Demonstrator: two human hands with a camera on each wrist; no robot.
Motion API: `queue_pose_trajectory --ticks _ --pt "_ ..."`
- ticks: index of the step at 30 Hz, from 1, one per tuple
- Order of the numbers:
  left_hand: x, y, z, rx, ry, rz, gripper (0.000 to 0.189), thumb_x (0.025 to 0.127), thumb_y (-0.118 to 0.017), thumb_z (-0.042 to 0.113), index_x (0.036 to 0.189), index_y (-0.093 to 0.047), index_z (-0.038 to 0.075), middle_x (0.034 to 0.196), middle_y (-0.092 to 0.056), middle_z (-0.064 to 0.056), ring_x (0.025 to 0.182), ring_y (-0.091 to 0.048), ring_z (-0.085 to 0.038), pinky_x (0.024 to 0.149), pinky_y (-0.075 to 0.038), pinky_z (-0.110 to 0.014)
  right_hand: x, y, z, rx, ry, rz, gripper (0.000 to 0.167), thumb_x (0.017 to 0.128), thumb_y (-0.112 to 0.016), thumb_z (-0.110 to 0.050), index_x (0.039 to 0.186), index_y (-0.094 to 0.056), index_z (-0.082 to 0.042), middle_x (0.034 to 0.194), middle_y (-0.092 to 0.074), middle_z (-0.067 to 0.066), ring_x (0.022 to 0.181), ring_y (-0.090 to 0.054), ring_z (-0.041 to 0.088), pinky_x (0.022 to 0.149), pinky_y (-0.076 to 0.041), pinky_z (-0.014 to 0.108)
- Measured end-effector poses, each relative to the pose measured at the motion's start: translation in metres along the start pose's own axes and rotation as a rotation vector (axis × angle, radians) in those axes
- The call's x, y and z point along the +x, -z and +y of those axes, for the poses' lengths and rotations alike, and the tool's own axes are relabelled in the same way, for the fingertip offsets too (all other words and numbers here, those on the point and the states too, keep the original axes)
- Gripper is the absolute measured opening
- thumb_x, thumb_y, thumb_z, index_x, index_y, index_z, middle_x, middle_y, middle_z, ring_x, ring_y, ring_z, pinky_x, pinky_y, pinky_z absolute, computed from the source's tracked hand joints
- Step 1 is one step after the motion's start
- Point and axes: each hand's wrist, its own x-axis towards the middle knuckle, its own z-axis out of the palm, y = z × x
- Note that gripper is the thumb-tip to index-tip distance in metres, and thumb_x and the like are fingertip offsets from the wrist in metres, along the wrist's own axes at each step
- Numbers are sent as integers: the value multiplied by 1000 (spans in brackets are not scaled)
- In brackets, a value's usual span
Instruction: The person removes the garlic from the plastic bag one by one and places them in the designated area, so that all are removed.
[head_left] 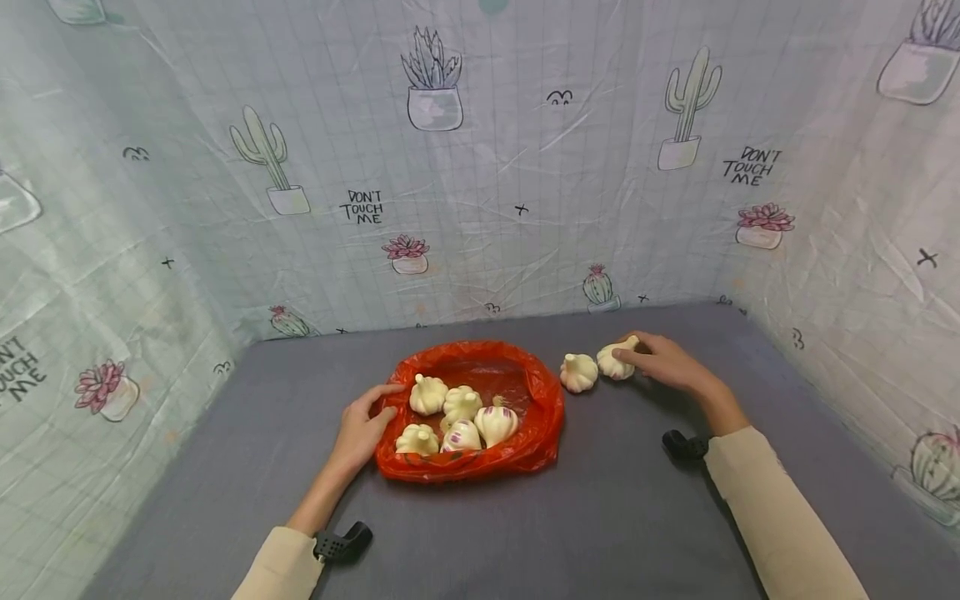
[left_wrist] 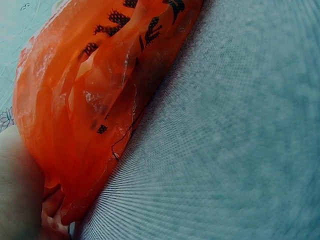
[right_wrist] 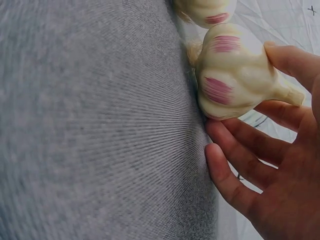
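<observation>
A red plastic bag [head_left: 551, 408], its mouth spread wide, lies on the table with several garlic bulbs [head_left: 497, 425] inside. My left hand [head_left: 362, 429] holds the bag's left rim; up close in the left wrist view, the bag [left_wrist: 75, 125] hides most of its fingers. To the right of the bag, my right hand [head_left: 667, 362] grips a garlic bulb [right_wrist: 235, 75] between thumb and fingers, low against the tabletop. Another loose garlic bulb [head_left: 578, 372] lies between that one and the bag. Purple streaks mark some of the pale bulbs.
A grey cloth-like surface covers the table [head_left: 600, 517]. Behind it and along both sides hangs a pale sheet [head_left: 480, 208] printed with cacti and potted plants. Each wrist wears a black camera mount, the right one [head_left: 684, 446] just above the table.
</observation>
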Motion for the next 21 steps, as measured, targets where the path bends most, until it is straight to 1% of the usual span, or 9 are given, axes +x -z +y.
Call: queue_pose_trajectory --ticks 6,10,14,17,21 --pt "8 2 4 8 -27 6 36 99 -61 9 132 -70 18 140 -66 -10 132 -59 -28 106 -47 -47 6 3 -3 4 10 15 51 106 -54 -44 137 -62 -5 132 -65 22 105 -63 26 77 -52 32" --pt "12 4 7 -4 -33 2 36 99 -60 9 132 -70 18 142 -64 -11 134 -58 -29 107 -46 -48 8 6 -6 -4 3 13 52 106 -53 -45 139 -60 -5 132 -65 21 104 -63 28 78 -51 32" --pt "12 5 7 -10 -26 -4 36 100 -60 9 133 -69 18 142 -64 -10 136 -56 -28 109 -45 -48 9 7 -7 -11 -10 -2 54 106 -52 -47 139 -59 -5 132 -64 22 106 -63 29 78 -51 32" --pt "10 4 4 -2 -22 -7 36 100 -60 9 133 -69 18 143 -64 -11 137 -55 -29 110 -44 -47 8 5 -6 -14 -17 -12 54 106 -52 -48 139 -59 -5 132 -63 22 106 -63 30 78 -51 33" --pt "6 1 0 9 -9 -12 36 100 -60 9 133 -69 18 142 -64 -12 135 -57 -30 108 -46 -47 7 -1 -2 -16 -27 -17 53 105 -53 -47 137 -60 -5 129 -64 21 101 -63 27 78 -51 33"
